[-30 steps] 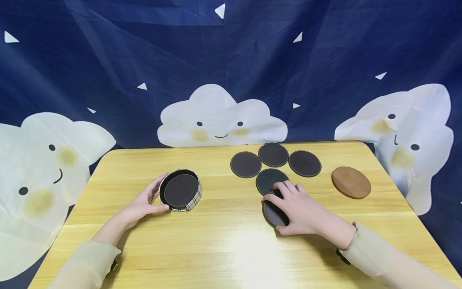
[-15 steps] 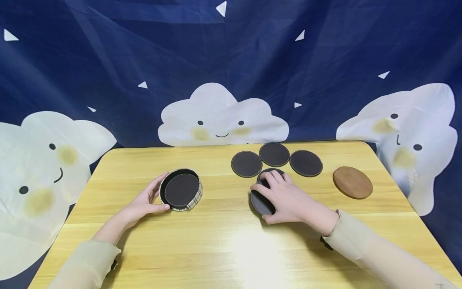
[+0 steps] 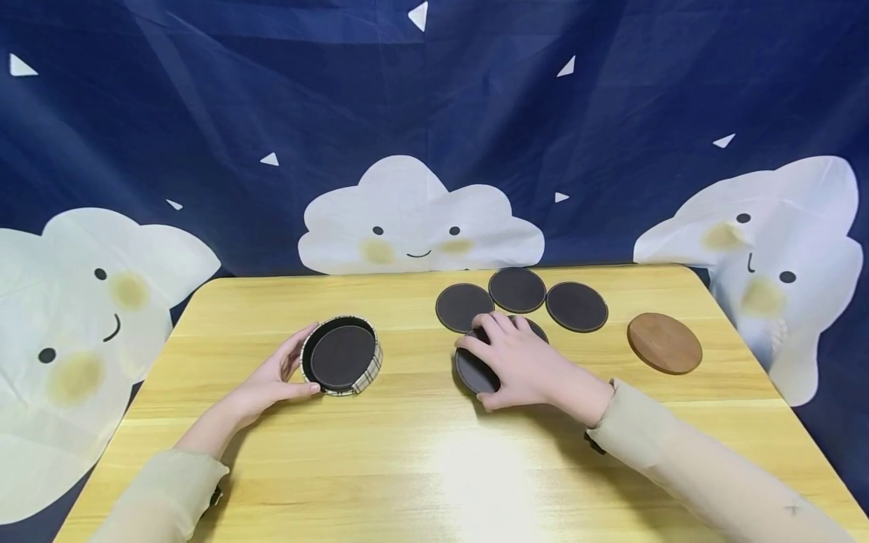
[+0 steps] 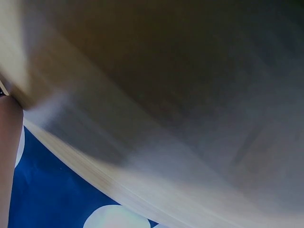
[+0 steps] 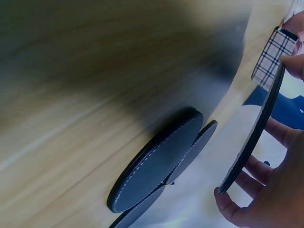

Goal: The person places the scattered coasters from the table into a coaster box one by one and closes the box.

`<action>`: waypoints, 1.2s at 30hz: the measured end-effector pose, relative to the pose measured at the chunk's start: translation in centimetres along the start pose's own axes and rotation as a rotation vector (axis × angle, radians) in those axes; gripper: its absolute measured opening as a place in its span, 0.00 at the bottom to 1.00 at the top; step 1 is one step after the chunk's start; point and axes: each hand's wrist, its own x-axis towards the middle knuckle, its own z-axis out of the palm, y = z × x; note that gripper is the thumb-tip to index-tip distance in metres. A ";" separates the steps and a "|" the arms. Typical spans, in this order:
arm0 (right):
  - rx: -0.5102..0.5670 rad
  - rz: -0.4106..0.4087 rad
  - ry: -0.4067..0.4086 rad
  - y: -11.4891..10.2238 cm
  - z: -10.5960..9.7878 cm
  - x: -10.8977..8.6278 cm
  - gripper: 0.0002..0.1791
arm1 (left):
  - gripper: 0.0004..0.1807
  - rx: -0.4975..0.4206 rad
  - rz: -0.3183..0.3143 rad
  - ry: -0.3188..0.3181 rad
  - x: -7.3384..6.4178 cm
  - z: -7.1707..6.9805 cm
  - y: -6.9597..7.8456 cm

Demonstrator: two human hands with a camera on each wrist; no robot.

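Observation:
In the head view my left hand (image 3: 274, 377) grips the near-left side of a round coaster holder (image 3: 370, 373), thumb in front and fingers behind. The holder has a plaid outer wall and a black round piece inside. My right hand (image 3: 523, 366) holds a black stitched round coaster (image 3: 474, 372) by its edge. The right wrist view shows this coaster (image 5: 259, 130) raised off the table, thumb on one end and fingers along the other side. Partly hidden behind that hand lies another black coaster (image 3: 540, 329). The left wrist view catches only a strip of skin at its left edge.
Three black coasters lie toward the back: a left one (image 3: 462, 307), a middle one (image 3: 517, 289) and a right one (image 3: 577, 307). Farther right is a brown wooden disc (image 3: 664, 343). Behind the wooden table (image 3: 380, 460) hangs a blue cloth (image 3: 217, 113) with clouds.
My right hand has carried the black coaster leftward and slightly away from me, passing over the near coaster on the table. My left hand and the holder have stayed put.

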 end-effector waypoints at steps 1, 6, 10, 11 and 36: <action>0.004 -0.004 0.000 0.0 0.0 0.2 0.44 | 0.59 0.001 0.001 0.000 0.0 0.0 0.0; 0.016 -0.023 0.000 -0.3 0.2 1.4 0.43 | 0.59 0.004 -0.002 0.000 0.0 0.0 0.1; 0.015 -0.032 -0.007 -0.7 0.2 2.4 0.43 | 0.59 0.004 -0.005 -0.002 0.0 0.0 0.1; 0.014 -0.035 -0.011 -0.8 0.2 2.7 0.43 | 0.59 0.004 -0.004 -0.002 0.0 0.0 0.1; -0.015 -0.138 -0.039 -5.1 0.3 10.5 0.47 | 0.58 0.006 0.020 -0.001 0.1 0.0 -0.2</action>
